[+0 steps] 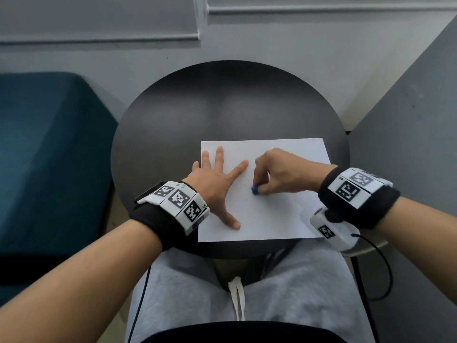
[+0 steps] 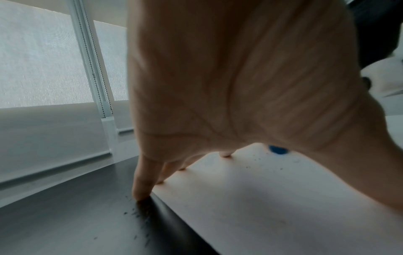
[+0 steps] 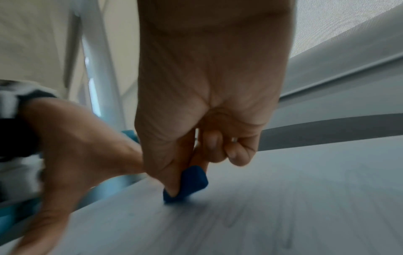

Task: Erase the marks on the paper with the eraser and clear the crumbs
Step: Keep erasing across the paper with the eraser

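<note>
A white sheet of paper (image 1: 277, 214) lies on the near right part of a round dark table (image 1: 197, 115). My left hand (image 1: 215, 179) rests flat on the sheet's left side, fingers spread and straight, its little finger on the table beside the sheet. My right hand (image 1: 277, 174) pinches a small blue eraser (image 1: 255, 189) between thumb and fingers and presses it onto the middle of the paper. In the right wrist view the blue eraser (image 3: 187, 184) touches the paper (image 3: 283, 207), which is motion-blurred. Dark crumbs (image 1: 243, 194) speckle the sheet around the eraser.
More crumbs (image 2: 139, 219) lie on the dark table beside the paper's left edge. A teal upholstered seat (image 1: 49, 157) stands to the left. A grey wall is to the right, windows with roller blinds behind. My lap in grey trousers sits under the near table edge.
</note>
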`<action>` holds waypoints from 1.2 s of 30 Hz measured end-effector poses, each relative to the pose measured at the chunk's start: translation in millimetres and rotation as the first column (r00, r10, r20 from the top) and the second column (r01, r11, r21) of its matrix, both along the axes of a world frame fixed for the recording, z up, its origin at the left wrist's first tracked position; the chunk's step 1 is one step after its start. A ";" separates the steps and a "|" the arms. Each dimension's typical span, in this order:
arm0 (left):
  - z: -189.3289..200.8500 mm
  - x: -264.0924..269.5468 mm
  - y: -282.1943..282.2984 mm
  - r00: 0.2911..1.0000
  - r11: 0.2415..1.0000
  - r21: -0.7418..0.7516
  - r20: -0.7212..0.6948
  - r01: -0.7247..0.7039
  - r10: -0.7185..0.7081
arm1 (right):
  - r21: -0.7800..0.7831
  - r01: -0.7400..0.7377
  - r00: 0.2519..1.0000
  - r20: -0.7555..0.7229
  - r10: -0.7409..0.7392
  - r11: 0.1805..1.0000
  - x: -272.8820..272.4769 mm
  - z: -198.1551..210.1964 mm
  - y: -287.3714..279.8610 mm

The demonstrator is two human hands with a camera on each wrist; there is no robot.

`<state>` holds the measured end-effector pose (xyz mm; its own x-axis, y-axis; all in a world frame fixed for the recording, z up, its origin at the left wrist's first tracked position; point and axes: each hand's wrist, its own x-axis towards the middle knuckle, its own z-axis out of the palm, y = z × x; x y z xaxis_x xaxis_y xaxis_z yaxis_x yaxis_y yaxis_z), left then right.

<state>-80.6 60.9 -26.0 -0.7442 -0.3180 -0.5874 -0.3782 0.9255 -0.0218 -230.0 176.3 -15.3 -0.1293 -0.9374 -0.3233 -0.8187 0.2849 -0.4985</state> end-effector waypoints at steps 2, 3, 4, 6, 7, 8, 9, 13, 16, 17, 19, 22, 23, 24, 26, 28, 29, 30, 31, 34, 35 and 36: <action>0.2 0.2 0.0 1.000 1.000 0.006 0.002 0.000 0.000 | -0.086 0.067 0.998 -0.011 -0.068 0.994 -6.0 -4.7 -2.2; 0.0 0.5 0.3 1.000 1.000 0.005 0.001 0.002 -0.002 | -0.111 0.082 0.996 -0.005 -0.084 0.990 -4.8 -6.7 0.1; -0.4 0.5 0.5 1.000 1.000 0.003 0.001 0.004 -0.004 | -0.112 0.081 0.997 0.009 -0.080 0.990 -1.7 -7.4 4.0; -1.3 0.3 1.3 1.000 1.000 0.002 0.000 0.005 -0.005 | -0.024 0.032 0.998 0.062 -0.031 0.999 7.2 -5.2 13.9; -1.4 0.3 1.2 1.000 1.000 0.001 0.000 0.004 -0.004 | 0.043 0.003 0.996 0.092 -0.007 0.999 9.5 -3.6 16.0; -0.9 0.4 0.9 1.000 1.000 -0.001 0.000 0.004 -0.004 | 0.089 -0.014 0.994 0.110 0.004 0.996 9.7 -1.5 15.1; -0.6 0.6 0.5 1.000 1.000 0.000 0.000 0.004 -0.004 | 0.095 -0.010 0.994 0.105 0.000 0.995 7.8 -0.1 11.2; -0.6 2.0 -0.8 1.000 1.000 0.007 -0.007 0.006 -0.006 | -0.064 0.120 0.993 0.006 -0.120 0.991 -10.7 -1.7 -11.2; -0.4 1.4 0.5 1.000 1.000 -0.001 -0.006 0.010 -0.010 | -0.064 0.109 0.994 -0.017 -0.110 0.992 -10.0 -0.6 -9.4; 0.0 0.9 0.9 1.000 1.000 -0.001 -0.003 0.009 -0.009 | -0.011 0.064 0.998 -0.014 -0.064 0.998 -6.6 1.1 -6.8; 0.4 0.1 0.9 1.000 1.000 -0.001 0.003 0.004 -0.004 | 0.113 -0.020 1.000 0.010 0.019 0.993 -0.2 4.9 -5.0; 1.1 -0.3 1.1 1.000 1.000 -0.011 0.003 0.004 -0.004 | 0.076 0.034 0.999 0.033 -0.037 0.997 -7.4 4.7 -13.6; 1.2 -0.3 1.1 1.000 1.000 -0.015 0.002 0.004 -0.004 | 0.023 0.076 0.997 0.026 -0.077 0.997 -10.7 3.2 -16.1; 1.1 0.0 1.5 1.000 1.000 -0.016 0.004 0.002 -0.002 | -0.023 0.115 0.993 0.020 -0.115 0.993 -12.2 0.9 -16.8; 0.9 0.5 1.5 1.000 1.000 -0.028 0.007 0.004 -0.003 | -0.061 0.140 0.990 0.026 -0.139 0.988 -8.7 -2.4 -12.5; -0.2 0.0 2.5 1.000 0.999 -0.034 0.012 0.006 -0.006 | 0.003 0.075 0.996 0.052 -0.075 0.997 0.4 -2.9 -4.5; -0.3 0.2 2.2 1.000 0.999 -0.034 0.013 0.004 -0.003 | 0.055 0.033 0.997 0.070 -0.037 0.998 3.9 -2.1 -3.2; 0.2 0.4 1.9 1.000 0.999 -0.034 0.016 0.003 -0.003 | 0.089 0.012 0.996 0.084 -0.019 0.996 4.8 -1.3 -3.9; 0.9 0.6 2.0 1.000 0.999 -0.036 0.016 0.004 -0.003 | 0.087 0.017 0.996 0.089 -0.025 0.996 2.9 -0.4 -6.4; 1.9 0.8 2.0 1.000 0.999 -0.038 0.006 0.006 -0.006 | -0.044 0.152 0.984 0.100 -0.147 0.987 -9.1 -2.1 -15.3; 2.1 1.2 2.2 1.000 0.999 -0.038 0.004 0.005 -0.005 | -0.077 0.185 0.979 0.106 -0.177 0.980 -10.2 -3.4 -15.7; 2.2 1.6 2.4 1.000 0.999 -0.036 0.005 0.004 -0.004 | -0.086 0.192 0.977 0.111 -0.182 0.978 -8.5 -4.1 -14.3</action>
